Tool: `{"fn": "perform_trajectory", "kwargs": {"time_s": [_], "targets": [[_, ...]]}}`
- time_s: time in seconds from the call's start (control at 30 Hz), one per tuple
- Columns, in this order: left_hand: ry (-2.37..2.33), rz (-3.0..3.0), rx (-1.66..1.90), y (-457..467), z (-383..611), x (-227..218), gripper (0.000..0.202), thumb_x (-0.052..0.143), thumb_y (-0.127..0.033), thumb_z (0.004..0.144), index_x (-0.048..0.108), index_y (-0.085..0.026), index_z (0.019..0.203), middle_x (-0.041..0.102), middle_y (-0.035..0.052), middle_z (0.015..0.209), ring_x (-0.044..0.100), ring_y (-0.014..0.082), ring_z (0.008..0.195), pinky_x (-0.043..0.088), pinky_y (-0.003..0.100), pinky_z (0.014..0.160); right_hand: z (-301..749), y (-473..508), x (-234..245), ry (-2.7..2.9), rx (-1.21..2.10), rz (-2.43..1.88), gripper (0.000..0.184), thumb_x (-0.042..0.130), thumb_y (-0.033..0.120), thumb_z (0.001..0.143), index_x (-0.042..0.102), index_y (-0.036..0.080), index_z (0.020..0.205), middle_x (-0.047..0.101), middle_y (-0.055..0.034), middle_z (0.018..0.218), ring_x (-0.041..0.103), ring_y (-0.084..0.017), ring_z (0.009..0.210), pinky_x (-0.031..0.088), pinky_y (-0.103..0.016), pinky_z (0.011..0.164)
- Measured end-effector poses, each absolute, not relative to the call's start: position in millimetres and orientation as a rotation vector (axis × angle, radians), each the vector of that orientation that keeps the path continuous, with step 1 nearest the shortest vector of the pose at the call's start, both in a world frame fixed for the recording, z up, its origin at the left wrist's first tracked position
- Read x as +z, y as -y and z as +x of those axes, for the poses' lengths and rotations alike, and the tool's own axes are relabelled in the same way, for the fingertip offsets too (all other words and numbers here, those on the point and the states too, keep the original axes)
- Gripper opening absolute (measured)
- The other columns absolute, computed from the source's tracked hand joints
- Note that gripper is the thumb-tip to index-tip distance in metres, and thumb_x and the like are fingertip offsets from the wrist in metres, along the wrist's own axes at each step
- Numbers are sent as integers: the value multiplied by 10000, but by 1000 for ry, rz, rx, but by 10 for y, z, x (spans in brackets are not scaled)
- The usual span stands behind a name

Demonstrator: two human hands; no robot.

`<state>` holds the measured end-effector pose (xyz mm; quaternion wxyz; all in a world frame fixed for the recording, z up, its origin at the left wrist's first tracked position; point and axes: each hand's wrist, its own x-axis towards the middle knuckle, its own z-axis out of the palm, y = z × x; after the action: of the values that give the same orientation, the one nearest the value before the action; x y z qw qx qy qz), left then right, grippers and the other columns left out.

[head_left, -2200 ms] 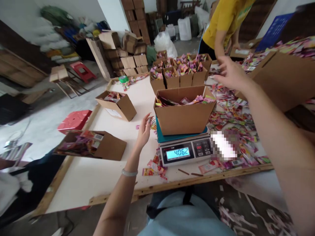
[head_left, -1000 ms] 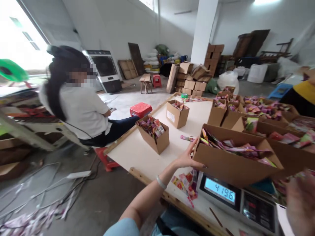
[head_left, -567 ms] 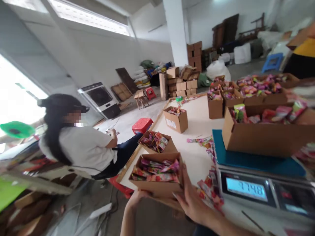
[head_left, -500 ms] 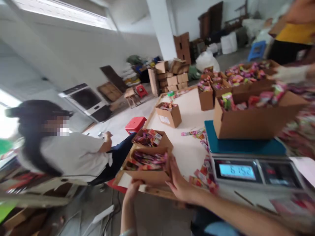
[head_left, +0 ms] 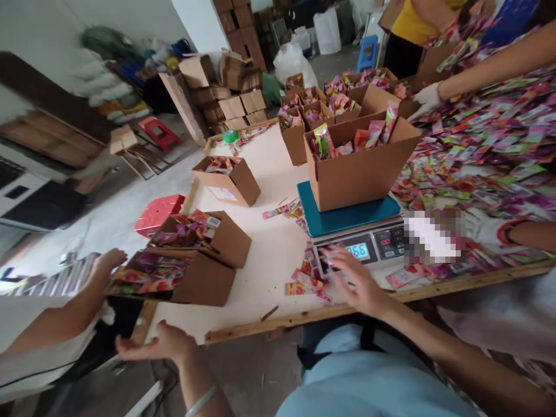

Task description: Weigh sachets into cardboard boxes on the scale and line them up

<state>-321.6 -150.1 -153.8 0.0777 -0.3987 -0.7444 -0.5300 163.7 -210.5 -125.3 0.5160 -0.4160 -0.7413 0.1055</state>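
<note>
My left hand (head_left: 160,344) is at the table's near left edge, its fingers stretched out and holding nothing. Just above it, a cardboard box of small candy packets (head_left: 206,284) lies tilted, its opening toward the left. A second packet-filled box (head_left: 234,240) sits right behind that one. Over the near left corner of the digital scale (head_left: 377,246), my right hand (head_left: 356,281) has its fingers spread, partly covering the display. A larger cardboard box with colourful packets (head_left: 351,179) rests on the scale's teal platform (head_left: 339,220).
A co-worker's bare hand (head_left: 108,263) is near the tilted box. At right, a gloved hand (head_left: 428,101) and another gloved hand (head_left: 484,229) are by a heap of packets (head_left: 486,168). A labelled box (head_left: 230,182) and green tape (head_left: 230,136) are on the table.
Both my hands have left the front box; the right moved over to the scale, the left lowered. The view swung right. The scale's reading changed, and the co-worker's hand came near the boxes.
</note>
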Motion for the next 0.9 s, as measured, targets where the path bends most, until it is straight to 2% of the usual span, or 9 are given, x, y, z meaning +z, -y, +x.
{"fn": "perform_trajectory", "kwargs": {"time_s": [0.13,0.23,0.33,0.43,0.5,0.53,0.63,0.73,0.9], "targets": [[1928,-985,-1554,1495,-2641,-1285,840,596,-229,728,218,-194,1478,274,187,1635,192,440,1594,108,632,1341,2655,2307,-1410,1417,-181,-1376,322,565,177,971,661,177,1278,728,-143,1232,677,-246,1240,567,-447,1072],[1802,-1200,-1677,1346,-2075,-1061,682,543,-259,854,317,-145,1487,409,197,1560,316,430,1551,209,661,1310,3017,2431,-1585,1177,-301,-1617,282,549,285,981,686,147,1186,747,-164,1141,721,-264,1099,597,-453,986],[1701,-1896,-1589,1276,-1469,-1054,579,543,-367,953,409,-187,1487,507,194,1507,433,373,1502,341,621,1257,3032,2535,-1704,1149,-277,-1685,272,515,318,988,690,148,1107,759,-150,1030,736,-240,942,618,-411,888],[1537,-2905,-893,1286,-988,-1340,939,753,-566,842,325,-220,1604,335,245,1683,235,431,1612,291,673,1251,2852,2616,-1737,1292,-186,-1627,250,511,296,996,686,163,1116,764,-139,1016,736,-215,908,620,-366,854],[1355,-3217,-394,1260,-800,-1584,1283,871,-658,672,225,-156,1660,196,301,1727,78,489,1631,183,725,1260,2735,2669,-1737,1319,-152,-1589,253,502,285,1008,676,164,1147,767,-140,1040,739,-207,910,621,-349,837],[1264,-3274,-226,1228,-744,-1686,1337,887,-673,637,227,-117,1659,191,320,1722,77,500,1627,156,726,1264,2697,2699,-1738,1315,-154,-1576,255,498,281,1012,670,164,1159,768,-139,1054,741,-205,908,621,-346,833],[1055,-3300,-19,1090,-670,-1845,976,833,-575,769,463,-109,1543,404,279,1641,316,456,1561,251,658,1262,2681,2825,-1765,1293,-209,-1562,256,496,270,1011,662,162,1173,768,-139,1091,748,-206,942,619,-343,861],[1006,-3250,-14,971,-661,-1840,459,702,-297,902,641,-178,1341,589,195,1484,524,372,1392,416,578,1171,2744,3003,-1837,1235,-263,-1605,257,495,271,1006,668,159,1160,769,-141,1099,752,-204,948,618,-325,852],[1122,-3210,-20,899,-759,-1750,257,533,-92,921,691,-208,1087,731,101,1136,686,261,1096,554,369,956,2843,3202,-1999,1175,-217,-1679,263,507,301,997,677,155,1134,778,-135,1038,719,-165,732,598,-269,670]]}}
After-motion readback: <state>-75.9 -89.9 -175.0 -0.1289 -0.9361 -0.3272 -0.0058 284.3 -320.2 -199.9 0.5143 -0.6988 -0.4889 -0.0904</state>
